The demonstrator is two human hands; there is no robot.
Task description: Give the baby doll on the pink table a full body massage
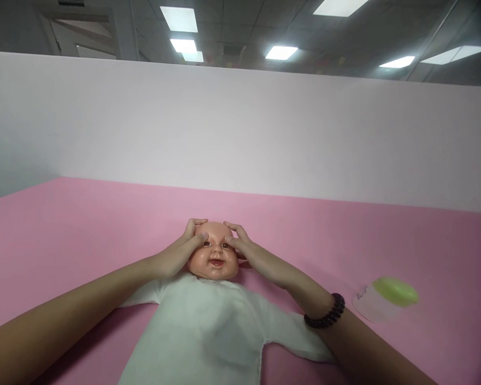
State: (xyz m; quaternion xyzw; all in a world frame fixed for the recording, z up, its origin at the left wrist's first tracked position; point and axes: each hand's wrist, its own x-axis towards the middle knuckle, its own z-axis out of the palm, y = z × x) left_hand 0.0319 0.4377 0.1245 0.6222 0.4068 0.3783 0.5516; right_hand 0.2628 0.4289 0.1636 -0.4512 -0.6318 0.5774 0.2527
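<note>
1. On the pink table (84, 230), a baby doll (213, 262) lies on its back with its head pointing away from the person, its white cloth gown (208, 326) spread flat and the sleeves reaching out to each side
2. The left hand (182, 246) comes in from the lower left, half closed around the doll's head, with the fingers curving over the crown and the thumb pressing beside the eye
3. The right hand (240, 243) matches it from the other side, also half closed on the head, with its fingers over the brow and a dark beaded bracelet (326, 311) on the wrist
4. Set on opposite sides, the hands appear to brace the head between them, while lying face up seems to keep the doll's face within reach of both
5. The doll's head sits directly between the hands and touches both, and its body extends toward the person below them
6. Off to the right and well apart from the hands, a blurred baby bottle with a green cap (390, 297) lies on its side, and a white wall (240, 133) rises behind the table
</note>
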